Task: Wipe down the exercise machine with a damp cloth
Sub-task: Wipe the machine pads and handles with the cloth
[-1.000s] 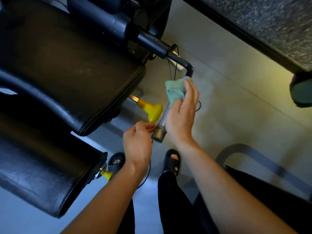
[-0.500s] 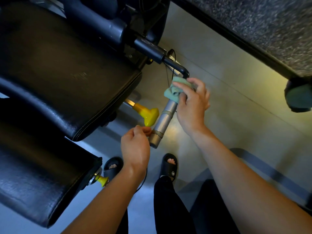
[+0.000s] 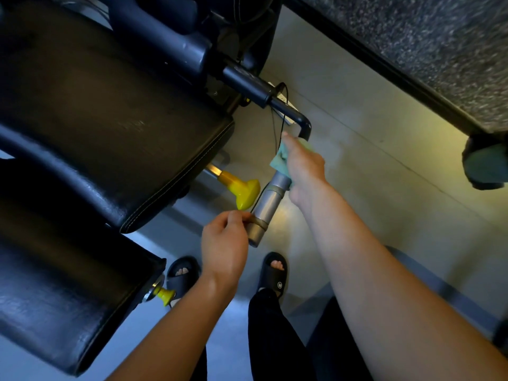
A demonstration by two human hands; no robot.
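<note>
Teal cloth [image 3: 279, 160] is wrapped round the upper end of the silver handle [image 3: 268, 206] of the exercise machine, held there by the right hand [image 3: 303, 167], whose fingers curl over the cloth and the bar beneath it. Only a corner of the cloth shows at the left edge of that hand. Just above the hand, the dark bent tube [image 3: 298, 119] of the machine curves up and to the far left into a thicker black sleeve [image 3: 244, 83].

Lower down the same handle, the left hand [image 3: 224, 243] pinches something thin and dark between thumb and fingertips right beside the band near the handle's lower end; it looks like a black cord [image 3: 281, 111], but what the fingers close on is too small to tell for sure.

Just left of the handle, a yellow knob [image 3: 242, 189] sticks out from under the black padded seat [image 3: 110, 127]. A second black pad [image 3: 60, 292] lies nearer, on the left, with a smaller yellow knob [image 3: 165, 294] at its edge.

Below the hands, two feet in dark slide sandals [image 3: 273, 270] stand on the pale floor [image 3: 371, 166]. A speckled dark surface [image 3: 426, 45] fills the far right corner.
</note>
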